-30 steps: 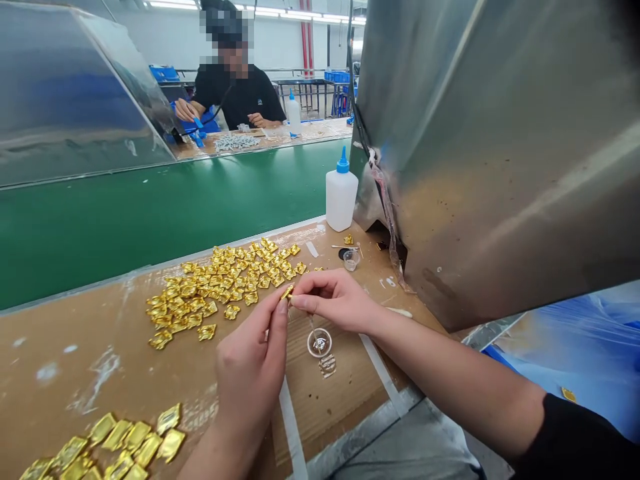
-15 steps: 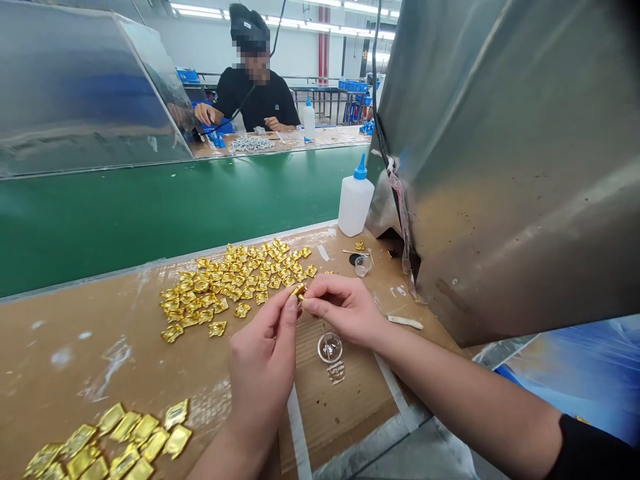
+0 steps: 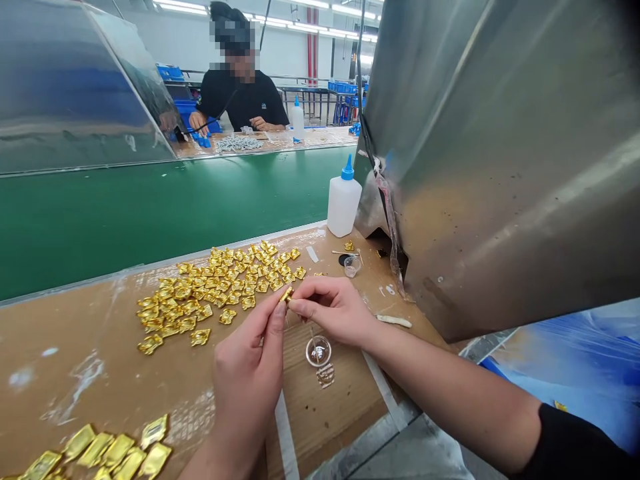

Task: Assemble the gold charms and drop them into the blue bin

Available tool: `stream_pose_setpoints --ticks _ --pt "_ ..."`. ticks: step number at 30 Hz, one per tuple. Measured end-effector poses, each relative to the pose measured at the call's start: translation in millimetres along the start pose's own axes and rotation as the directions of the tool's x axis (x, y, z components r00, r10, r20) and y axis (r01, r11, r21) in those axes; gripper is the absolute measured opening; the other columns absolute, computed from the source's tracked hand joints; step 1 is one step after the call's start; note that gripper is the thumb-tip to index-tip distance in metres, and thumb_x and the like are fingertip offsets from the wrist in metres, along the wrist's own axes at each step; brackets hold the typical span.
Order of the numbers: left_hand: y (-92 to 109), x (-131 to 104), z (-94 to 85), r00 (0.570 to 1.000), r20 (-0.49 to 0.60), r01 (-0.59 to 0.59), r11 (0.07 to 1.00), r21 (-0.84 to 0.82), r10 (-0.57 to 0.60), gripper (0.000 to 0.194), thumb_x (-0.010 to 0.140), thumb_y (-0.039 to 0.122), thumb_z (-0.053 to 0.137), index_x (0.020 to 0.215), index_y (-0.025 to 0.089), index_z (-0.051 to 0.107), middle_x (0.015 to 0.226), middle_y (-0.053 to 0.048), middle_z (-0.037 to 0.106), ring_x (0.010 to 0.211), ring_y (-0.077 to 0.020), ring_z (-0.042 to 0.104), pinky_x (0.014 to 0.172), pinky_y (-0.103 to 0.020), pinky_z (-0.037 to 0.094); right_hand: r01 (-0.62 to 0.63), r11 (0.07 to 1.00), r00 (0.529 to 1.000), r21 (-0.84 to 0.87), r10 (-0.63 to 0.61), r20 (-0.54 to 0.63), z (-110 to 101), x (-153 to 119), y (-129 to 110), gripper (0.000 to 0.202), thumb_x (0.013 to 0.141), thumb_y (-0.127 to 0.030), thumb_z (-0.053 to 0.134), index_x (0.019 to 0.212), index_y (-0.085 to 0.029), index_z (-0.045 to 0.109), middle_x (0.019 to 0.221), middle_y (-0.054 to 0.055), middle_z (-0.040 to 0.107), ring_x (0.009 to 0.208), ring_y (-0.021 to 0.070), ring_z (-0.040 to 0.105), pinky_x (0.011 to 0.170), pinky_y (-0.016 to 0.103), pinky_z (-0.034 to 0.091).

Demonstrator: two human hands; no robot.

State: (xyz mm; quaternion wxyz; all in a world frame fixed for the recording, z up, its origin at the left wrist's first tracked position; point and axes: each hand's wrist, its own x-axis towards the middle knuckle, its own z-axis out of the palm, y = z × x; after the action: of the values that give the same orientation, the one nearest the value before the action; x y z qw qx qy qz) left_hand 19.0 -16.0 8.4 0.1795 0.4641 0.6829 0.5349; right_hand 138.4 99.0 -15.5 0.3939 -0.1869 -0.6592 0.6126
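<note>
Between my two hands is a small gold piece (image 3: pixel 287 295). My left hand (image 3: pixel 255 350) pinches it between thumb and fingers. From the right, my right hand (image 3: pixel 333 308) closes its thumb and forefinger on the same piece, fingertips nearly touching the left ones. Behind and left of them lies a spread of small gold pieces (image 3: pixel 200 290). Flatter gold pieces (image 3: pixel 117 451) lie at the lower left. Just below my right hand stands a small clear round dish (image 3: pixel 319 351) with a thin stick in it.
A white bottle with a blue cap (image 3: pixel 344 203) stands at the table's back edge. A large metal hood (image 3: pixel 500 167) rises on the right. Beyond the green belt (image 3: pixel 200 200) a person in black (image 3: pixel 237 100) sits at another table. A pale strip (image 3: pixel 394 321) lies right of my hand.
The whole view has shifted, so most things sit slightly further left. Both hands keep the gold piece, now tilted more upright. The person opposite has lowered a hand toward blue pieces.
</note>
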Motion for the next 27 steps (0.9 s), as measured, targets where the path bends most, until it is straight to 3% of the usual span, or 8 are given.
stream_pose_setpoints --ticks 7,12,18,21,27 --pt "-10.6 1.5 0.3 0.991 0.024 -0.133 0.986 0.104 0.131 0.030 0.105 0.039 0.062 0.130 0.030 0.076 0.123 0.000 0.079 0.111 -0.0264 0.075 0.102 -0.034 0.056 -0.028 1.000 1.000 0.008 0.028 0.000 -0.4 0.5 -3.1 0.035 0.084 -0.049 0.084 0.075 -0.017 0.073 0.071 -0.001 0.063 0.064 0.0111 0.052 0.062 0.026 0.044" --pt "-25.1 6.6 -1.8 0.940 0.054 -0.342 0.917 0.206 0.338 0.029 0.106 0.031 0.061 0.132 0.030 0.075 0.123 0.002 0.079 0.104 -0.0211 0.078 0.098 -0.029 0.058 -0.063 0.997 0.998 0.045 0.062 0.015 -2.8 0.2 -2.1 0.036 0.082 -0.048 0.086 0.074 -0.016 0.071 0.069 -0.002 0.062 0.064 0.0109 0.051 0.061 0.025 0.045" --pt "-28.0 8.8 -10.4 0.877 0.099 -0.481 0.850 0.216 0.471 0.038 0.105 0.023 0.060 0.142 0.030 0.068 0.130 0.001 0.077 0.106 -0.0168 0.077 0.098 -0.023 0.056 -0.119 0.978 0.992 0.169 0.112 0.054 -4.3 0.8 0.8 0.033 0.077 -0.045 0.091 0.077 -0.016 0.074 0.068 -0.002 0.066 0.062 0.0106 0.057 0.061 0.025 0.049" --pt "-26.1 8.8 -11.5 0.849 0.096 -0.526 0.817 0.237 0.520 0.040 0.103 0.021 0.064 0.143 0.028 0.067 0.128 0.000 0.078 0.103 -0.0167 0.078 0.095 -0.022 0.056 -0.160 0.960 0.987 0.231 0.149 0.063 -3.6 0.3 0.5 0.033 0.076 -0.045 0.092 0.078 -0.016 0.074 0.067 -0.001 0.067 0.060 0.0104 0.059 0.060 0.025 0.050" --pt "-33.3 11.5 -15.8 0.841 0.077 -0.533 0.797 0.285 0.536 0.030 0.103 0.025 0.067 0.133 0.027 0.072 0.115 0.000 0.082 0.089 -0.0168 0.080 0.078 -0.022 0.055 -0.181 0.959 0.983 0.218 0.171 0.066 -5.3 3.1 1.9 0.037 0.068 -0.041 0.098 0.075 -0.016 0.071 0.072 -0.003 0.067 0.064 0.0089 0.056 0.064 0.023 0.047"
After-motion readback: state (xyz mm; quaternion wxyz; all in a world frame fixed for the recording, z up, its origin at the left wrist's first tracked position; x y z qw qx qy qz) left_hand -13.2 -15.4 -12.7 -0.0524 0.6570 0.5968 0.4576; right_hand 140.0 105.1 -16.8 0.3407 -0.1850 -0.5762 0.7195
